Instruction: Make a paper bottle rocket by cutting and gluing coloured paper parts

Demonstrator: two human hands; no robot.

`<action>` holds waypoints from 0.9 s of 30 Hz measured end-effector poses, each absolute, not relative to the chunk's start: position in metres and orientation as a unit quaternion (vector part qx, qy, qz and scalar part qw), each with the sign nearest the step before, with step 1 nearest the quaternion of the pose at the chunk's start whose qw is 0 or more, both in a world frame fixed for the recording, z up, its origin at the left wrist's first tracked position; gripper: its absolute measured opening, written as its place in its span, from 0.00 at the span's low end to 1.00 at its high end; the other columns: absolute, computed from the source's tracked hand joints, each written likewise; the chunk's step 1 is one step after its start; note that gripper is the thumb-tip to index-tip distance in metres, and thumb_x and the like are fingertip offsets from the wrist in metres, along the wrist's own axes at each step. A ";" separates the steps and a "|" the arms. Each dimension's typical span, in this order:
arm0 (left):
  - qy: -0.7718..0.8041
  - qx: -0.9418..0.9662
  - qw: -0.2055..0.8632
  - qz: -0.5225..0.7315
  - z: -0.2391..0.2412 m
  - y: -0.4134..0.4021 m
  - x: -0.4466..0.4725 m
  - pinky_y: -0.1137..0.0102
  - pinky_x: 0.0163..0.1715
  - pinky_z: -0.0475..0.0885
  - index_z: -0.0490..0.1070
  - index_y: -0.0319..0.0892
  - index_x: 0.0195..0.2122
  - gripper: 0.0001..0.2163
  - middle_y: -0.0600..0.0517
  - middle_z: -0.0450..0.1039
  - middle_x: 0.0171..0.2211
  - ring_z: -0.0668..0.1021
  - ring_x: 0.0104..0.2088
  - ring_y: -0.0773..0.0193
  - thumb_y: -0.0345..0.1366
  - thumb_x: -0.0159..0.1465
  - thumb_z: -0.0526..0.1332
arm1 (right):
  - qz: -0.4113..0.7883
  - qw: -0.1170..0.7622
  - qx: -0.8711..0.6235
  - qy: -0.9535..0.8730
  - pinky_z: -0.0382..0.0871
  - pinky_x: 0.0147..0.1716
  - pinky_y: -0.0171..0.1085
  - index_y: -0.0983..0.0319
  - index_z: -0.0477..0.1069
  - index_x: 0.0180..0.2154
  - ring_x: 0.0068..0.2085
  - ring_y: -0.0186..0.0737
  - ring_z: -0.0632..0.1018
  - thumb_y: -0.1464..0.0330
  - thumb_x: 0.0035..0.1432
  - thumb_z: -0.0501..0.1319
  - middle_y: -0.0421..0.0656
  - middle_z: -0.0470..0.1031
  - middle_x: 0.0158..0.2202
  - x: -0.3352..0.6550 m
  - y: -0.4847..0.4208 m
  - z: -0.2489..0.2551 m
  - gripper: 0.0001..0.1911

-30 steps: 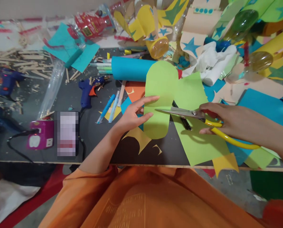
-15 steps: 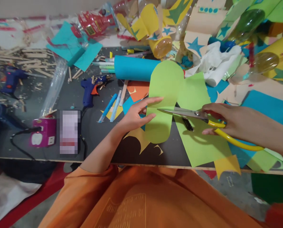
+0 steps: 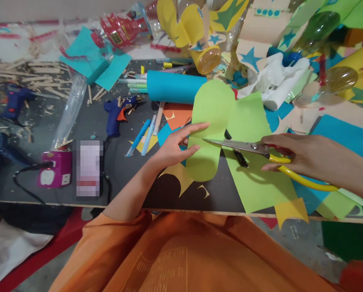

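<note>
My left hand point(image 3: 180, 144) grips the left edge of a light green paper cutout point(image 3: 212, 107), with thumb and forefinger over its face. The cutout has rounded ends and a crease across its middle. Yellow-handled scissors point(image 3: 306, 178) are in my right hand point(image 3: 294, 156), fingers through the handles. Their blades look closed or nearly so, and the tip lies over the cutout near the crease. Beneath the scissors rests a larger light green sheet point(image 3: 260, 190), and a black pen point(image 3: 240, 156) lies on it, partly hidden by the blades.
Left of my hands are a blue glue gun point(image 3: 113, 117), a purple power adapter point(image 3: 54, 170) and a blurred-out phone point(image 3: 89, 168). A blue paper tube point(image 3: 175, 87) lies behind the cutout. Paper-decorated plastic bottles point(image 3: 210, 59) crowd the back right. Yellow scraps point(image 3: 181, 178) lie near the table's front edge.
The green cutout has tilted slightly, its lower end rising a little. The scissors have shifted slightly to the right. My left hand has barely moved.
</note>
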State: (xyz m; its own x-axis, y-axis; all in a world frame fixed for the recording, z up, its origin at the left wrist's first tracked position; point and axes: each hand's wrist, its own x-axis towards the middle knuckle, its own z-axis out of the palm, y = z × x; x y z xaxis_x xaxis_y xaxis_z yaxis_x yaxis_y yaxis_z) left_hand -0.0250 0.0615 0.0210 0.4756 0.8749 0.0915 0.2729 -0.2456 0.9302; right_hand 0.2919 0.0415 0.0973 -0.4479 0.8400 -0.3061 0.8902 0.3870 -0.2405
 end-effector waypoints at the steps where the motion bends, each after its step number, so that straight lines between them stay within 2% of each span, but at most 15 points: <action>1: 0.399 0.721 0.467 0.321 0.021 0.061 -0.025 0.74 0.27 0.68 0.71 0.54 0.59 0.22 0.50 0.74 0.58 0.75 0.36 0.67 0.41 0.64 0.63 | -0.188 0.066 0.520 0.830 0.66 0.18 0.38 0.57 0.77 0.43 0.21 0.45 0.76 0.28 0.50 0.34 0.46 0.76 0.25 0.292 0.042 0.097 0.51; 9: 0.394 0.714 0.482 0.319 0.022 0.061 -0.025 0.75 0.26 0.68 0.70 0.55 0.60 0.22 0.50 0.72 0.60 0.76 0.37 0.66 0.39 0.64 0.64 | -0.177 0.094 0.510 0.837 0.67 0.20 0.40 0.54 0.73 0.47 0.29 0.50 0.80 0.30 0.53 0.37 0.48 0.81 0.37 0.294 0.040 0.096 0.46; 14: 0.398 0.718 0.482 0.307 0.023 0.060 -0.025 0.74 0.27 0.68 0.70 0.55 0.60 0.21 0.50 0.73 0.59 0.77 0.39 0.65 0.42 0.65 0.63 | -0.169 0.109 0.510 0.836 0.69 0.21 0.41 0.54 0.73 0.50 0.30 0.52 0.80 0.29 0.52 0.34 0.49 0.81 0.36 0.290 0.041 0.095 0.49; 20: 0.391 0.723 0.480 0.306 0.023 0.060 -0.025 0.73 0.27 0.67 0.70 0.56 0.60 0.21 0.50 0.73 0.59 0.75 0.35 0.66 0.48 0.65 0.63 | -0.178 0.091 0.493 0.847 0.65 0.19 0.39 0.56 0.75 0.47 0.29 0.50 0.80 0.30 0.52 0.33 0.51 0.81 0.38 0.284 0.044 0.095 0.50; 23: 0.388 0.724 0.481 0.308 0.023 0.060 -0.024 0.74 0.27 0.67 0.70 0.55 0.60 0.21 0.50 0.73 0.59 0.74 0.34 0.67 0.48 0.66 0.62 | -0.170 0.075 0.489 0.852 0.62 0.18 0.37 0.57 0.76 0.46 0.24 0.46 0.77 0.31 0.53 0.32 0.50 0.81 0.35 0.283 0.045 0.096 0.50; 27: 0.372 0.726 0.484 0.316 0.021 0.061 -0.024 0.74 0.26 0.66 0.70 0.57 0.60 0.21 0.50 0.73 0.59 0.71 0.30 0.70 0.48 0.66 0.62 | -0.187 0.076 0.491 0.847 0.61 0.16 0.36 0.58 0.77 0.45 0.18 0.43 0.72 0.30 0.53 0.34 0.46 0.77 0.25 0.284 0.045 0.095 0.50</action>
